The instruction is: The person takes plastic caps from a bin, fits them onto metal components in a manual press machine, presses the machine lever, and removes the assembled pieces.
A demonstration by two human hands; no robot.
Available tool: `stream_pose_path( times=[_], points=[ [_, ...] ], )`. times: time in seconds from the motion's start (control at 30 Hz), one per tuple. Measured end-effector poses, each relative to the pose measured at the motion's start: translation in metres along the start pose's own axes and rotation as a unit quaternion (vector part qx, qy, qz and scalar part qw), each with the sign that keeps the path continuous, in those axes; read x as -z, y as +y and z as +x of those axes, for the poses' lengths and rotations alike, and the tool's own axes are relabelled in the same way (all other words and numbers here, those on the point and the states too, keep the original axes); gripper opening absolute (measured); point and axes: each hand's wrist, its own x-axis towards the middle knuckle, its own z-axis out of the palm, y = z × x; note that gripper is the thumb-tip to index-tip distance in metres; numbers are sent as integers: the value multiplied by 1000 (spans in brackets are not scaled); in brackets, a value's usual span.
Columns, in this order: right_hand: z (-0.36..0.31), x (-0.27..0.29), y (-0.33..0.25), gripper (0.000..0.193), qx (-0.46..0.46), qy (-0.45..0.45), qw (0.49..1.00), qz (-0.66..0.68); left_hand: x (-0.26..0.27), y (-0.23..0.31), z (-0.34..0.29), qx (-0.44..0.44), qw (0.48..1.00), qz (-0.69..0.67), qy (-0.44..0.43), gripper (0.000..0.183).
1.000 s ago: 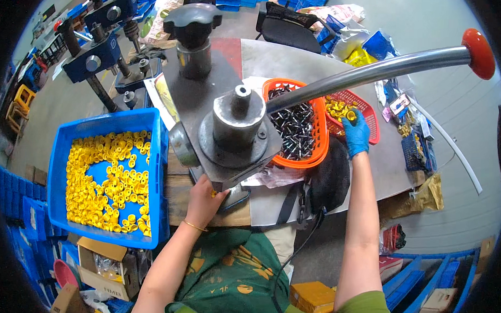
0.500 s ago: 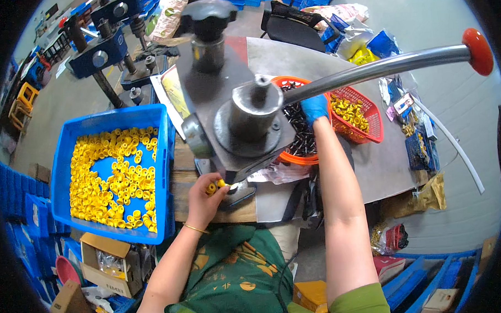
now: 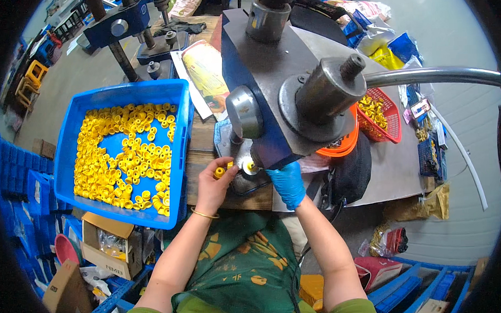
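My left hand (image 3: pixel 212 186), bare, is closed on small yellow plastic caps (image 3: pixel 219 172) beside the base of a hand-lever press (image 3: pixel 259 84). Right by its fingertips, a yellow piece (image 3: pixel 252 167) sits on the press's round metal seat (image 3: pixel 245 156). On the other side of the seat is my right hand (image 3: pixel 289 187) in a blue glove; the press head hides its fingers, so what they hold cannot be seen. To the left stands a blue tray (image 3: pixel 64 182) with many yellow caps (image 3: pixel 123 155) spread over its bottom.
The lever (image 3: pixel 435 76) reaches out rightward above the table. Behind the press head, an orange basket (image 3: pixel 344 145) is partly hidden; a red basket (image 3: pixel 391 118) of yellow parts stands beside it. A second press (image 3: pixel 119 28) is at the far left.
My right hand has come from the basket of black parts back to the press seat. The view has shifted, and my left hand stays by the seat with the yellow caps.
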Motion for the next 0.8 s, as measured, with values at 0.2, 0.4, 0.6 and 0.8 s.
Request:
stream_pose_path(
  times=[0.2, 0.4, 0.6, 0.8],
  points=[
    [3, -9, -9, 13, 135, 7, 988, -79, 9, 2, -4, -10, 999, 43, -3, 20],
    [5, -10, -5, 14, 181, -70, 975, -112, 5, 8, -7, -22, 999, 44, -6, 21],
    [2, 13, -39, 22, -18, -106, 986, -129, 8, 4, -8, -43, 997, 60, -15, 21],
    [21, 123, -194, 37, 178, 190, 965, -24, 5, 0, -13, -11, 999, -37, -28, 22]
  ],
)
